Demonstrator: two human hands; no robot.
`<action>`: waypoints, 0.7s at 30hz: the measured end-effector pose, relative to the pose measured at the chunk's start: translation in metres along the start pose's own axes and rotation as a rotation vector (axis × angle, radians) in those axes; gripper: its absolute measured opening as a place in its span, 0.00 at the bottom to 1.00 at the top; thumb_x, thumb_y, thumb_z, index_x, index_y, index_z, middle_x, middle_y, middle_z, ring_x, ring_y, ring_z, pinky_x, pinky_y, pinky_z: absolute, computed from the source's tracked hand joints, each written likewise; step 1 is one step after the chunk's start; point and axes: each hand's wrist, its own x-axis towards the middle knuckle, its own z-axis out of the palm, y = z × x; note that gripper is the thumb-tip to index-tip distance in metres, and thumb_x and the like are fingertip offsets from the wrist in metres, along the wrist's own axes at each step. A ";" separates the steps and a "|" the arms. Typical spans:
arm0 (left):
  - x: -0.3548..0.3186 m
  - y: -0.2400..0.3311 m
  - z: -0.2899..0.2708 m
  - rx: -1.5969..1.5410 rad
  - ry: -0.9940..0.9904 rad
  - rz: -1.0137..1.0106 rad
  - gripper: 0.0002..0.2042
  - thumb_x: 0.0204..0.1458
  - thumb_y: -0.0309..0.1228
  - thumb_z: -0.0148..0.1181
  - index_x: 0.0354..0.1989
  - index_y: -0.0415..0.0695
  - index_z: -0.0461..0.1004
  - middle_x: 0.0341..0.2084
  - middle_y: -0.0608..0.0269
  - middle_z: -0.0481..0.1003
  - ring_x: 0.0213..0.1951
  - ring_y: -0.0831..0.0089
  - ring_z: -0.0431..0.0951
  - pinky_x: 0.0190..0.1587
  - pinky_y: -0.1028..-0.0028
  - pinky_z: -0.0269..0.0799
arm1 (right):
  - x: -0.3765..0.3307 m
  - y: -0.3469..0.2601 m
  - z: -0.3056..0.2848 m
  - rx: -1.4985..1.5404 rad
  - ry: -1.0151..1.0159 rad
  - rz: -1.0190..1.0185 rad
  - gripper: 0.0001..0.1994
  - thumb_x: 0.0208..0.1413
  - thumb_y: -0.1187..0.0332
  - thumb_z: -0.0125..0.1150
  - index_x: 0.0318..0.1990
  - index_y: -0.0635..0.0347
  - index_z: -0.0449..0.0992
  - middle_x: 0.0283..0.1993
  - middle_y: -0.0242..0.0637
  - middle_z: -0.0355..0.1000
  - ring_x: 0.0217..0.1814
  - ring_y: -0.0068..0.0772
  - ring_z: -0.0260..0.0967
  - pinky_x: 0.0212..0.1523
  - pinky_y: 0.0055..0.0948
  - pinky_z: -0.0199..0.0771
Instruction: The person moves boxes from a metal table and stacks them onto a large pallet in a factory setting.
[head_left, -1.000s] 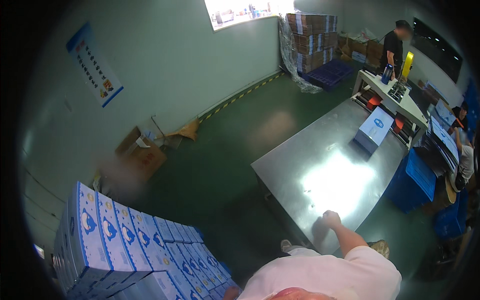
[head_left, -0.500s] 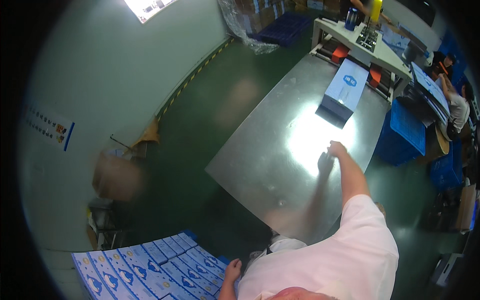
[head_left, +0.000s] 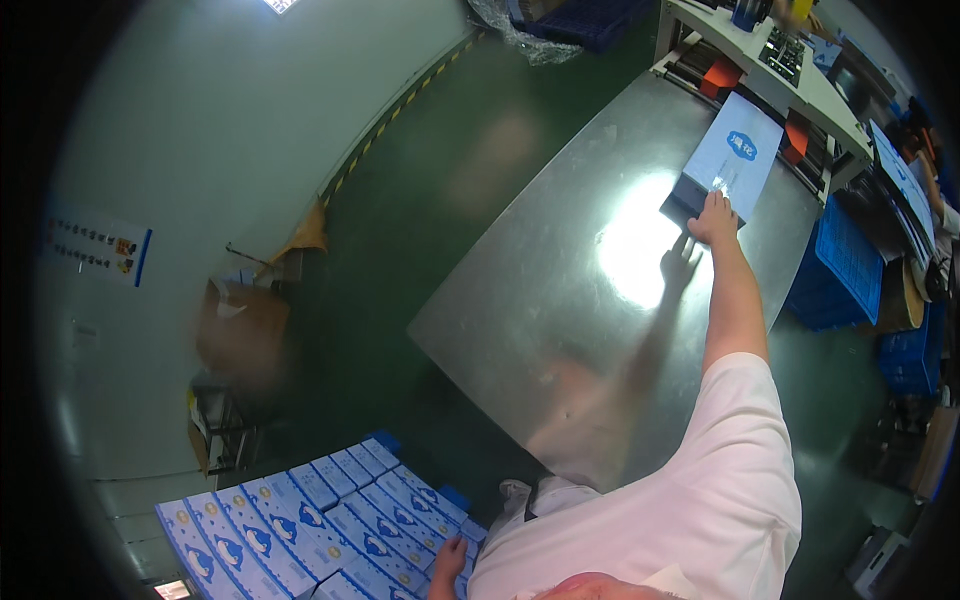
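A long pale-blue carton [head_left: 752,150] with a dark blue emblem lies on the metal table [head_left: 540,290], its far end between the orange guides of a machine. At its near end is my right hand [head_left: 714,218], arm outstretched, fingers apart and resting on the top edge; the hand does not wrap round the carton. My left hand [head_left: 450,558] hangs low beside a stack of blue-and-white printed boxes [head_left: 300,520]. Its fingers look loosely curled, and nothing shows in them.
The machine [head_left: 790,75] with rollers and orange guides [head_left: 720,76] stands at the table's far end. Blue crates [head_left: 838,265] sit right of the table. A brown carton [head_left: 240,325] stands by the left wall. Another person is partly visible at the far right.
My right hand has reached forward from the bare table onto the carton's near end. The left hand stays low by the box stack. The whole view has shifted a little.
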 end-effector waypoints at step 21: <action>0.027 0.033 0.017 -0.030 -0.038 0.163 0.21 0.52 0.43 0.57 0.47 0.39 0.75 0.40 0.49 0.78 0.43 0.60 0.78 0.48 0.69 0.71 | -0.144 -0.035 0.057 0.150 0.601 -0.162 0.37 0.36 0.61 0.56 0.58 0.67 0.59 0.59 0.53 0.60 0.59 0.53 0.59 0.58 0.49 0.57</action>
